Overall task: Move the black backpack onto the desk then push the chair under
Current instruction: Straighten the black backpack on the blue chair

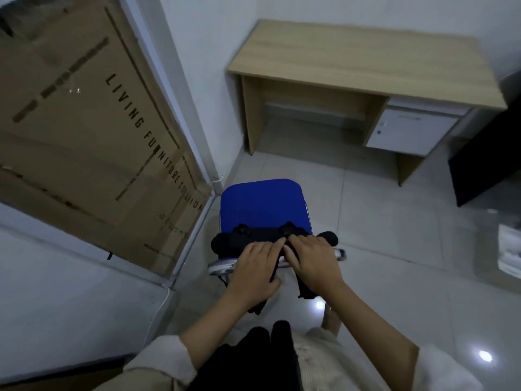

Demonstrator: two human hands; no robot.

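Observation:
A black backpack [253,235] hangs over the backrest of a blue-seated chair [262,204] with a chrome frame, just in front of me. Its black straps dangle behind the backrest. My left hand [255,270] and my right hand [313,262] lie side by side on the backpack's top, fingers curled into the black fabric. The light wooden desk [366,57] stands against the far wall, beyond the chair and a little to the right, with an open knee space beneath it.
A white drawer unit [408,131] fills the desk's right underside. A large cardboard sheet [84,131] leans on the left wall close to the chair. A dark panel [485,156] and a pale stack [510,255] sit at the right edge. Tiled floor lies between chair and desk.

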